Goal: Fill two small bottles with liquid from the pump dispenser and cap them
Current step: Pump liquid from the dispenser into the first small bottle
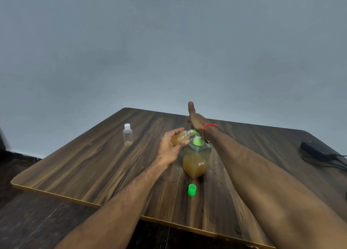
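Left hand [171, 147], centre frame, is curled round a small bottle [180, 137], thumb on the near side and fingers over the far side, holding it tipped on its side so the mouth meets the green pump spout [191, 131]. The tilt looks deliberate: the spout comes out low and sideways, so the mouth has to come to it. This bottle already shows amber liquid through most of its body, so filling looks well along.

Right hand [197, 121], just right of centre, lies flat on the pump head, fingers straight, thumb sticking up, pressing with the palm and gripping nothing. A red thread band [210, 127] sits at the wrist. The forearm runs in from the lower right and hides part of the pump collar.

Pump dispenser [196, 158] stands upright at mid-frame on the wooden table [93, 164], amber liquid filling most of its body, small label on the front.

Green cap [191, 190] lies loose on the table just below the dispenser, likely for the bottle in hand, near enough to grab once the pump is let go.

Second small bottle [127, 135] stands upright left of centre, well apart from the hands, white cap on, looking empty. It still needs uncapping and filling.

Black adapter with cable [317, 151] sits at the right edge, well clear. Nothing blocks the route to the cap or the second bottle.
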